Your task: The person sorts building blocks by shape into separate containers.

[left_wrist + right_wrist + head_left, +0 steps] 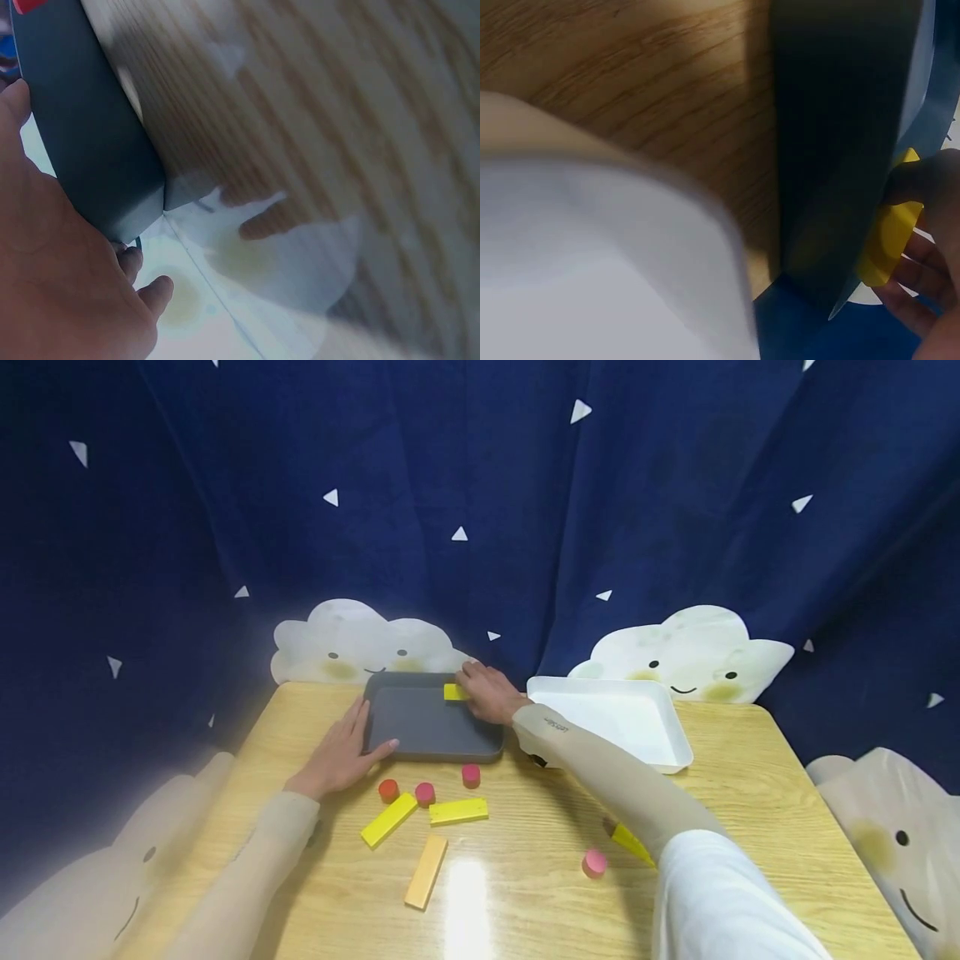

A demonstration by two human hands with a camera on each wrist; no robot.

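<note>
My right hand (491, 693) pinches a yellow block (453, 692) over the back right corner of the dark grey tray (423, 718). In the right wrist view the thumb lies on one face of the yellow block (889, 244) and the fingers lie behind it, beside the tray's wall (832, 150). My left hand (341, 756) rests against the grey tray's left side, fingers extended along the rim and thumb at the front edge. The left wrist view has that hand (67, 247) against the tray's outer wall (97, 135).
Right of the grey tray stands a white tray (667, 727). In front lie yellow blocks (388, 820) (458, 812), a pale wooden block (426, 872), and small red and pink cylinders (388, 791) (471, 776). Another yellow block (632, 843) lies partly behind my right arm, near a pink cylinder (594, 863).
</note>
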